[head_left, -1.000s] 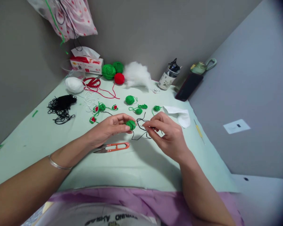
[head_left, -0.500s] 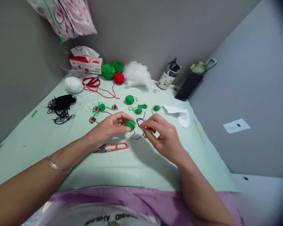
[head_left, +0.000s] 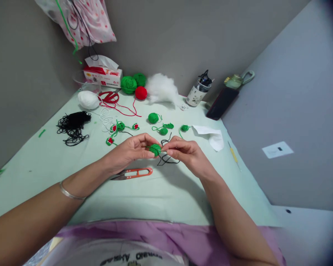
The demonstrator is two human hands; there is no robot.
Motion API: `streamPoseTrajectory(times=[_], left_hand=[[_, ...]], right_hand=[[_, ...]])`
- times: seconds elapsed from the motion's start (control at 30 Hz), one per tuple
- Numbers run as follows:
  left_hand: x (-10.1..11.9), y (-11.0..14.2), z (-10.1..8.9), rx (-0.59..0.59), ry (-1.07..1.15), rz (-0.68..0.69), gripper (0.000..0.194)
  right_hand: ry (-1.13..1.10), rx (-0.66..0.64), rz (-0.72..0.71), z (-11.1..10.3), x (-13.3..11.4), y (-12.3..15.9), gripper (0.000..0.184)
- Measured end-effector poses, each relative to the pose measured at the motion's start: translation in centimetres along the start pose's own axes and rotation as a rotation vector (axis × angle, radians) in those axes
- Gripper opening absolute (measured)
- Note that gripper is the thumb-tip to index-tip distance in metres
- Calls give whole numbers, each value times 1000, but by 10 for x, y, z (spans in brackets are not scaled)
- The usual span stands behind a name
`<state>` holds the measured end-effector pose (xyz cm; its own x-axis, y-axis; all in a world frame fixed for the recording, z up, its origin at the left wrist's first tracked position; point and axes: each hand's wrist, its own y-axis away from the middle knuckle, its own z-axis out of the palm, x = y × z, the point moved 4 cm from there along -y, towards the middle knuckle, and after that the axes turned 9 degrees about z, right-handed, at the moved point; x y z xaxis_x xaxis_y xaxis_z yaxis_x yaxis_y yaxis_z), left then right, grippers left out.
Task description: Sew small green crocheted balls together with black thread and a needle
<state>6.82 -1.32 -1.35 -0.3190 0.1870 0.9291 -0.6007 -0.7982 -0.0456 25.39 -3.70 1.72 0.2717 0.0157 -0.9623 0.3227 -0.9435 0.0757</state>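
Note:
My left hand point(head_left: 135, 149) grips a small green crocheted ball point(head_left: 155, 149) between thumb and fingers, and a dark strand crosses its face. Close against the ball's right side, my right hand point(head_left: 184, 151) pinches a thin needle, mostly hidden by the fingertips. Black yarn point(head_left: 166, 159) loops below and behind the right fingers. Left of the hands lies a green crocheted piece point(head_left: 120, 126) with red-and-white ends. Orange-handled thread snips point(head_left: 138, 172) rest under the left wrist. Beyond the hands are a green yarn ball point(head_left: 153, 118) and smaller green pieces point(head_left: 163, 131).
Along the back stand a tissue box point(head_left: 104, 76), green yarn balls point(head_left: 128, 85), a red one point(head_left: 141, 93), white stuffing point(head_left: 162, 88), a pen jar point(head_left: 198, 94) and a phone point(head_left: 222, 103). Black yarn point(head_left: 73, 123) lies left; a yellow-handled crochet hook point(head_left: 233, 154) lies right.
My right hand has moved in to the green ball, so its fingertips now meet the ball's side. The ball has turned slightly, showing a dark strand. The view has shifted a little.

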Motion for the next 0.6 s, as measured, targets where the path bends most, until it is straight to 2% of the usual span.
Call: streamPoseTrajectory(times=[0.33, 0.6], left_hand=[[0, 1, 0, -1, -21, 11, 30], [-2, 2, -1, 7, -61, 58, 29]], right_hand=[[-73, -43, 36, 0, 5, -3, 14], [-105, 46, 24, 9, 4, -3, 14]])
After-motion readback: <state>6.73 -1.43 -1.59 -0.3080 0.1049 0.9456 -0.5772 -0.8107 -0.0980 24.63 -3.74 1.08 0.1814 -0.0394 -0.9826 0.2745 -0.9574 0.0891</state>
